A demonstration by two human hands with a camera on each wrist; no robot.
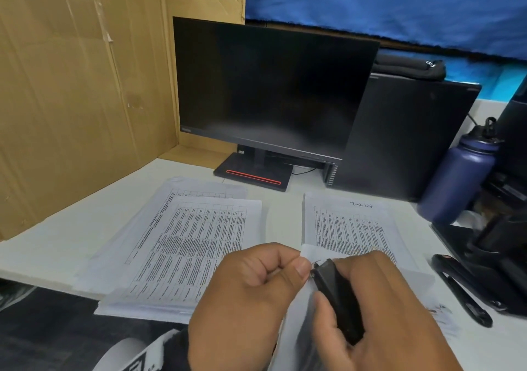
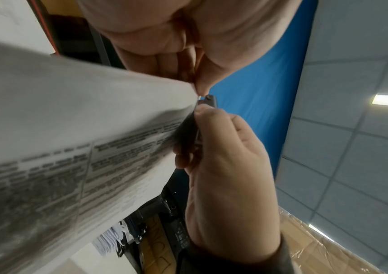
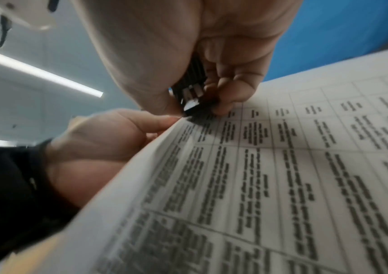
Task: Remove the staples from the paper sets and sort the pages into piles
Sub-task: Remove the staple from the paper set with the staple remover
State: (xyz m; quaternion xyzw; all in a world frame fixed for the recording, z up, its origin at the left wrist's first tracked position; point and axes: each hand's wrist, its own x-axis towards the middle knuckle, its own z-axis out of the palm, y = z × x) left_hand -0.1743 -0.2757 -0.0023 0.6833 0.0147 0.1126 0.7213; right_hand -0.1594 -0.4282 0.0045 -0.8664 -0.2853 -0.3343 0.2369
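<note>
My left hand (image 1: 298, 265) pinches the top corner of a stapled paper set (image 1: 310, 252) lifted above the desk's front edge. My right hand (image 1: 350, 282) grips a black staple remover (image 1: 333, 293) whose metal tip meets that corner beside my left thumb. In the left wrist view the remover's tip (image 2: 208, 100) touches the printed paper set (image 2: 70, 120). The right wrist view shows the remover's metal end (image 3: 190, 96) against the table-printed page (image 3: 282, 166). Two piles of printed pages lie on the desk, one at the left (image 1: 185, 242) and one at the right (image 1: 350, 225).
A dark monitor (image 1: 271, 85) and a black computer case (image 1: 405, 137) stand behind the piles. A purple bottle (image 1: 459, 179) and a black tool (image 1: 462, 288) sit at the right. Cardboard (image 1: 85, 85) walls off the left.
</note>
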